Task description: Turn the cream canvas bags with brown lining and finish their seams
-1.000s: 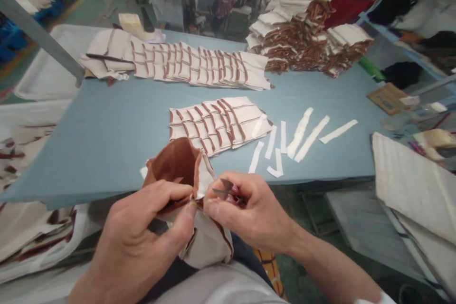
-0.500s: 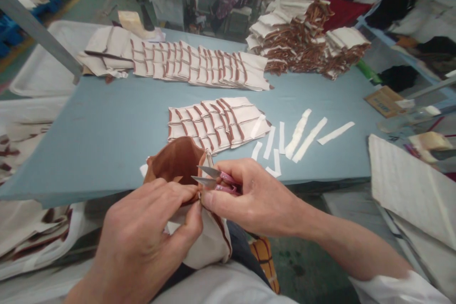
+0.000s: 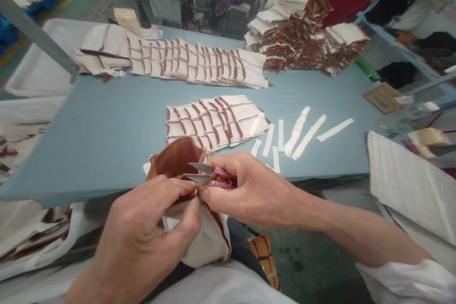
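Observation:
A sewn piece (image 3: 208, 240), off-white cloth outside and brown inside, is held over my lap at the table's front edge, its brown mouth gaping upward. My left hand (image 3: 142, 228) pinches the rim between thumb and fingers. In my right hand (image 3: 245, 190) are small scissors (image 3: 223, 176) with pink handles, blades apart and pointing left across the opening. The right thumb and a finger also meet the rim, close beside the left fingertips. Whatever lies exactly between the fingertips is hidden.
On the blue table (image 3: 117, 128) lie an overlapping row of sewn pieces (image 3: 213, 123), a longer row (image 3: 195, 64) behind it, and several white strips (image 3: 309, 135). A tall pile (image 3: 295, 33) stands at the back right. A cardboard box (image 3: 383, 98) sits at the right edge.
The scissors and right hand have shifted slightly left and up along the rim. My left hand keeps its pinch on the sewn piece. The view has moved a little.

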Available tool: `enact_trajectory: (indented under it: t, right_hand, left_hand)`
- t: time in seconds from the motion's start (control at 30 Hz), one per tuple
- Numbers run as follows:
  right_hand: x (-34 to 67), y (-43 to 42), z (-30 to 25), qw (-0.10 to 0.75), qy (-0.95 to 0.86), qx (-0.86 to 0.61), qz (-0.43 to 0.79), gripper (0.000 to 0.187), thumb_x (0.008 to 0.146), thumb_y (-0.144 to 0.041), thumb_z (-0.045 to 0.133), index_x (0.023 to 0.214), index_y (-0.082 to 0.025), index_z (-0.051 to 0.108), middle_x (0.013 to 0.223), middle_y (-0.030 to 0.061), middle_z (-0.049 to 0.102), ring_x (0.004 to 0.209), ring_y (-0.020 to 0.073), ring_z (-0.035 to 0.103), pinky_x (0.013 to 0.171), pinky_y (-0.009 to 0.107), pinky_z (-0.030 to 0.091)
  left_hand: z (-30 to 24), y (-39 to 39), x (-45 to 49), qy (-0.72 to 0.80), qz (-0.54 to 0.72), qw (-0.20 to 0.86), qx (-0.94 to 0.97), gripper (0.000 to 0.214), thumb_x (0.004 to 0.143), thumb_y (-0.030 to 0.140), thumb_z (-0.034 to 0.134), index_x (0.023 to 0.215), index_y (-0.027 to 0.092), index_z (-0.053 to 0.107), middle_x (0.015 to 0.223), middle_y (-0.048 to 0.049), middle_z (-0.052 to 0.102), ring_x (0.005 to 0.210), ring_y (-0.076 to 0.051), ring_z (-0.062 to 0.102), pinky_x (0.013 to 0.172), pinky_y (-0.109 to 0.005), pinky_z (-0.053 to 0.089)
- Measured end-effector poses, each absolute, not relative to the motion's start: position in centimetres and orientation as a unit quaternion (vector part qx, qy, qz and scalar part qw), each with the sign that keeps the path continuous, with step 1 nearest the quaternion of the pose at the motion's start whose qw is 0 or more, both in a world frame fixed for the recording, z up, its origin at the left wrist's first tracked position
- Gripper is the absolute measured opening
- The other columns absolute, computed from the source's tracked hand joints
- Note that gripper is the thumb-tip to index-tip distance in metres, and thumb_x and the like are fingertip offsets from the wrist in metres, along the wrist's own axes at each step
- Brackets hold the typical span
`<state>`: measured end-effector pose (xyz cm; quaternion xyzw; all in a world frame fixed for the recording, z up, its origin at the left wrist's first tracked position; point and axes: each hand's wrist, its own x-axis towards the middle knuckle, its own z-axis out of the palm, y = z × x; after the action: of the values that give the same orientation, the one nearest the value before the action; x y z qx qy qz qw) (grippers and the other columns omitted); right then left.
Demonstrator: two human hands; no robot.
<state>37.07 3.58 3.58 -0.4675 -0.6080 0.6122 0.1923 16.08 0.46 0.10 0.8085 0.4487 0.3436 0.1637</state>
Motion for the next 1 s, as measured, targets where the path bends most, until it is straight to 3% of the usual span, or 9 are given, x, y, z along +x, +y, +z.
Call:
enact_trajectory:
  t: [0.2,0.4,0.57,0.7,0.87,1.0]
  right_hand:
    - [36.9,3.7,2.2,0.228,-0.559,-0.408,0.685,0.022,0.089,-0.022,0.062,0.074,-0.024,0.045,0.068,-0.0094,0.037,0.062,0.0083,0.030,0.051,0.025,0.023]
    - [36.7,3.4,2.8,0.219,-0.626,-0.452,0.597,0.022,0.087,-0.025,0.061,0.071,-0.024,0.047,0.067,-0.0071,0.041,0.063,0.0098,0.037,0.052,0.026,0.025]
    - [36.4,3.4,3.1,0.211,-0.651,-0.475,0.553,0.024,0.083,-0.023,0.063,0.068,-0.024,0.044,0.065,-0.0074,0.040,0.062,0.0093,0.037,0.053,0.026,0.024]
    - [36.5,3.6,2.5,0.199,-0.627,-0.456,0.599,0.021,0.084,-0.024,0.063,0.073,-0.024,0.044,0.069,-0.0078,0.038,0.065,0.0098,0.036,0.054,0.028,0.023]
    - [36.9,4.4,1.7,0.175,-0.584,-0.430,0.666,0.016,0.084,-0.026,0.064,0.077,-0.023,0.049,0.072,-0.0085,0.041,0.065,0.0096,0.035,0.054,0.028,0.024]
    - [37.1,5.3,1.5,0.128,-0.584,-0.414,0.686,0.022,0.086,-0.030,0.066,0.075,-0.024,0.047,0.068,-0.0094,0.039,0.063,0.0095,0.031,0.053,0.029,0.020]
  left_hand:
    - [1.0,1.0,16.0,0.481,0.333,0.282,0.760,0.026,0.094,0.026,0.059,0.079,0.023,0.081,0.075,0.0036,0.087,0.055,-0.010,0.077,0.057,-0.013,0.054]
    - [1.0,1.4,15.8,0.493,0.327,0.333,0.734,0.025,0.091,0.028,0.064,0.077,0.026,0.085,0.070,0.0076,0.085,0.056,-0.010,0.079,0.059,-0.010,0.054]
    - [0.8,1.5,15.3,0.492,0.306,0.373,0.725,0.028,0.093,0.026,0.063,0.078,0.028,0.087,0.066,0.0090,0.081,0.056,-0.012,0.076,0.057,-0.013,0.053]
    - [-0.5,1.3,14.6,0.487,0.282,0.424,0.710,0.029,0.097,0.032,0.063,0.084,0.027,0.089,0.066,0.0066,0.077,0.056,-0.014,0.069,0.056,-0.018,0.051]
    - [-1.0,0.9,14.5,0.518,0.265,0.451,0.677,0.033,0.095,0.041,0.062,0.073,0.025,0.082,0.065,0.0033,0.071,0.060,-0.017,0.066,0.057,-0.022,0.048]
    - [0.1,0.5,15.0,0.578,0.231,0.494,0.607,0.035,0.093,0.048,0.063,0.072,0.025,0.079,0.062,0.0045,0.062,0.060,-0.016,0.062,0.055,-0.023,0.044]
